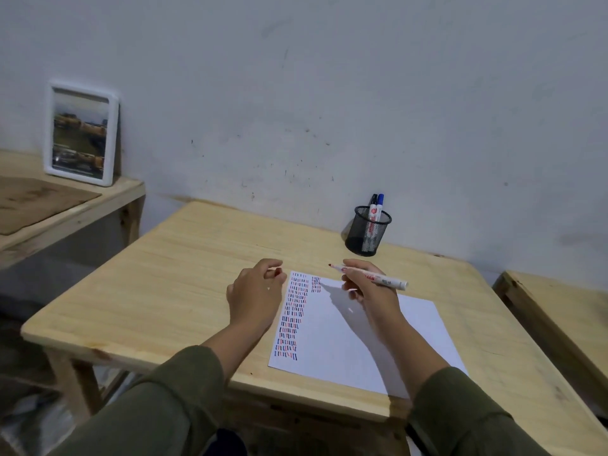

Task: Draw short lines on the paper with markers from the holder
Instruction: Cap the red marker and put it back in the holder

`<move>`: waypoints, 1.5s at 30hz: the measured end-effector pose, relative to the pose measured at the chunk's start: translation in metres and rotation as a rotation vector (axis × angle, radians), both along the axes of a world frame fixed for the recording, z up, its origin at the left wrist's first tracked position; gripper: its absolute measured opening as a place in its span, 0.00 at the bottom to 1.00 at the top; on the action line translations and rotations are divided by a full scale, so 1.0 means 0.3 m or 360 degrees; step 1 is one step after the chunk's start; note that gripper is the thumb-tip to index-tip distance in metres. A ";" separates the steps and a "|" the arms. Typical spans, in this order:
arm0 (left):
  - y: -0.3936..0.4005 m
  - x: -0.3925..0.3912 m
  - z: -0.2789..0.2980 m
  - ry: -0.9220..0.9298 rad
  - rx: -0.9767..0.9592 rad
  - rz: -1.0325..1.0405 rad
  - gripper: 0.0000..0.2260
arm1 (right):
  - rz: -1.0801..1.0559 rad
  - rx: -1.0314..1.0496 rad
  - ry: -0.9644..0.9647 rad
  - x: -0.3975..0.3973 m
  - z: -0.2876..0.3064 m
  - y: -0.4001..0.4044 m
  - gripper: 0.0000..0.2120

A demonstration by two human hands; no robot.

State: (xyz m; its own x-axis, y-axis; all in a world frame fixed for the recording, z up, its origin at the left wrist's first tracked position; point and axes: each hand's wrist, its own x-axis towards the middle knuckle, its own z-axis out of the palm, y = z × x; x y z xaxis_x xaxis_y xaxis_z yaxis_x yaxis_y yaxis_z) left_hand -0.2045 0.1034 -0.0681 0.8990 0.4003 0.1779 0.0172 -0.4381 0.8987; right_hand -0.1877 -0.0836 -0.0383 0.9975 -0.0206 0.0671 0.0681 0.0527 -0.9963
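Note:
A white sheet of paper [355, 337] lies on the wooden table [184, 278]. Rows of short red, blue and black lines fill its left edge, and a second short column starts at the top. My right hand [368, 287] holds an uncapped white marker [388, 280] above the paper's top edge, red tip pointing left and off the paper. My left hand [256, 294] hovers over the table just left of the sheet with its fingers curled. A small red spot shows at its fingertips; I cannot tell whether it is a cap. A black mesh holder [367, 232] stands near the wall with a black marker [372, 209] and a blue marker [380, 205].
A white-framed picture [81, 133] leans against the wall on a second table at the left. Another wooden table [559, 311] stands at the right, with a gap between it and mine. The grey wall rises right behind the holder.

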 end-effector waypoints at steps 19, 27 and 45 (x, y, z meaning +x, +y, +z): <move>-0.192 0.006 0.330 -0.0011 -0.1342 -0.0309 0.02 | 0.0056 -0.0103 -0.0543 -0.128 0.259 0.010 0.11; -0.213 -0.026 0.367 0.0112 -0.1295 -0.0489 0.06 | 0.0087 -0.0208 -0.0540 -0.125 0.269 -0.007 0.09; -0.241 -0.001 0.405 0.0117 -0.1419 -0.0532 0.04 | 0.0203 0.0322 -0.0349 -0.115 0.241 0.000 0.08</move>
State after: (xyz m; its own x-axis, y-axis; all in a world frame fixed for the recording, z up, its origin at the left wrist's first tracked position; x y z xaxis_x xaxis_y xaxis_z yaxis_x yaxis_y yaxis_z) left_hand -0.2046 0.0312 0.0535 0.9881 0.0817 -0.1301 0.0849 0.4152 0.9057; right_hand -0.2223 -0.0837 0.0338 0.9552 0.0689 0.2880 0.2600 0.2702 -0.9270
